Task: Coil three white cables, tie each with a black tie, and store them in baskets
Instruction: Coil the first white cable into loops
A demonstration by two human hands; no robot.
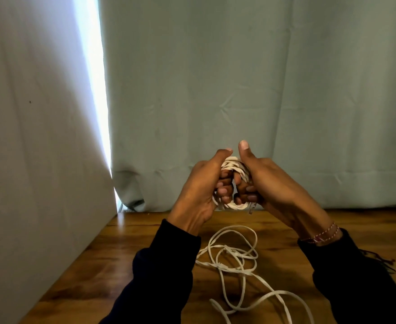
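Coil of flat white cable, bunched between both hands.

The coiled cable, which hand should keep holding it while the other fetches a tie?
Probably the left hand: its fingers already wrap the coiled cable. The right hand looks looser, thumb raised. No tie is visible.

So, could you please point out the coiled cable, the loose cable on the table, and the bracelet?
coiled cable (pixel 233 165): head view, upper loops between the hands.
loose cable (pixel 233 253): head view, tangled middle on the table.
bracelet (pixel 325 235): head view, band at the right wrist.
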